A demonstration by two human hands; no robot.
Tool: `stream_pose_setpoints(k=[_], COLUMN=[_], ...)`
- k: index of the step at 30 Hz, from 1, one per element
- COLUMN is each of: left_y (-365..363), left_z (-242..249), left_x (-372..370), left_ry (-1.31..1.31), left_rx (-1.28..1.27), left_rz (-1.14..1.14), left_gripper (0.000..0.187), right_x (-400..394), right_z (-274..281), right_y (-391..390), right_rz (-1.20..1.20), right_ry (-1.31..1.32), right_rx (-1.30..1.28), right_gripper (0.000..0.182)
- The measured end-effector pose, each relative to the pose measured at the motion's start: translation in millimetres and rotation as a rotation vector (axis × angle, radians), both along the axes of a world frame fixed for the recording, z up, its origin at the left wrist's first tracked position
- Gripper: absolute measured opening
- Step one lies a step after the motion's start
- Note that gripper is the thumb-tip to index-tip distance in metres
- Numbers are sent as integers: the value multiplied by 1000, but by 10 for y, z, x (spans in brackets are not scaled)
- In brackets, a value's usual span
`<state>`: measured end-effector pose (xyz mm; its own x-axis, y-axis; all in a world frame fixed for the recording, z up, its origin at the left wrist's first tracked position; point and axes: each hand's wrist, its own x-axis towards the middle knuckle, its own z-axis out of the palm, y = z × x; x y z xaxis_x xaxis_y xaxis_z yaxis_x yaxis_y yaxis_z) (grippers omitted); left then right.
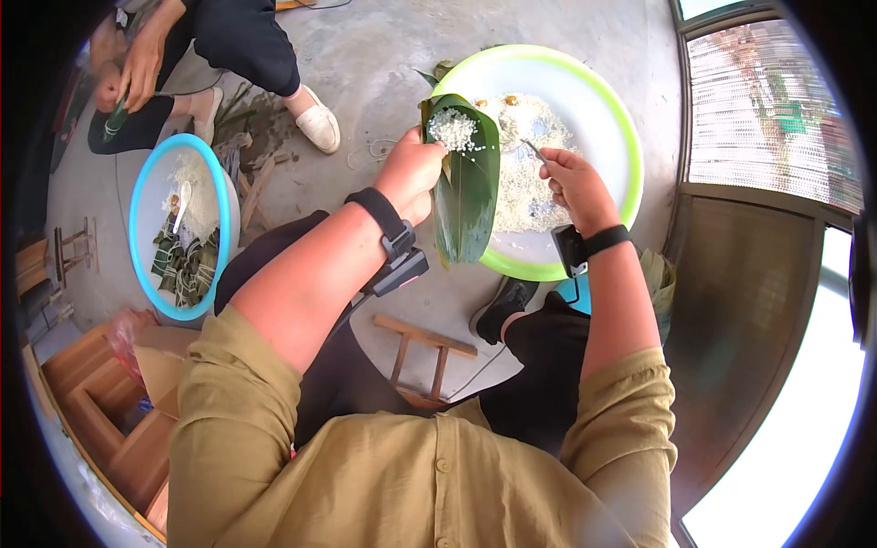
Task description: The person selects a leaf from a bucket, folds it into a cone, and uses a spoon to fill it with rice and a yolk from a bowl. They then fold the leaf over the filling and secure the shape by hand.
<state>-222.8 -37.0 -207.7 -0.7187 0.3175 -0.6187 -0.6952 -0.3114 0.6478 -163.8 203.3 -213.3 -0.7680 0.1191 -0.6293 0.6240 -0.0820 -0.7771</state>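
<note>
- The leaf (469, 205) is near 12 o'clock from the middle of the view, at the 9 o'clock edge of the green-rimmed basin (596, 119); a heap of rice (452, 128) sits in its upper end.
- Putting rice into the leaf appears to be the step in hand. Keep the folded end cupped and low; a few grains lie loose towards the heap's 5 o'clock side, so tipping the leaf that way could spill more.
- Small spoonfuls set in the heap's centre, then pressed lightly, should stay put better than one big load.
- The left hand (413, 173) grips the leaf's upper end, thumb beside the heap; the fingers behind cannot be seen. Its forearm slants up from 7 o'clock.
- The right hand (577, 183), at 2 o'clock, is closed around the handle of what looks like a spoon (533, 149), aimed towards 10 o'clock over the basin's rice (525, 196). Whether the spoon is loaded, I cannot tell. Its forearm rises from 4 o'clock.
</note>
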Motion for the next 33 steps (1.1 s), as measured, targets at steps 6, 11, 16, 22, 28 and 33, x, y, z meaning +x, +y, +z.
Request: stream_pose_setpoints(k=[6, 11, 16, 22, 28, 33], left_y=[114, 227, 237, 90, -27, -64], left_z=[107, 133, 104, 165, 150, 186], left_x=[28, 90, 96, 41, -23, -40], left_ry=[-50, -97, -114, -57, 13, 10], left_rx=[8, -52, 25, 36, 38, -11], left_rz=[-20, -86, -91, -30, 54, 65], left_gripper=[30, 32, 34, 31, 29, 31], right_x=[203, 317, 293, 206, 103, -27], right_z=[525, 414, 618, 65, -556, -678], right_y=[-23, -218, -385, 181, 156, -268], right_rz=[-12, 244, 249, 339, 579, 411], right_ry=[90, 439, 601, 234, 18, -44], right_rx=[115, 567, 910, 1098, 1015, 561], right_gripper=[23, 23, 20, 27, 33, 33])
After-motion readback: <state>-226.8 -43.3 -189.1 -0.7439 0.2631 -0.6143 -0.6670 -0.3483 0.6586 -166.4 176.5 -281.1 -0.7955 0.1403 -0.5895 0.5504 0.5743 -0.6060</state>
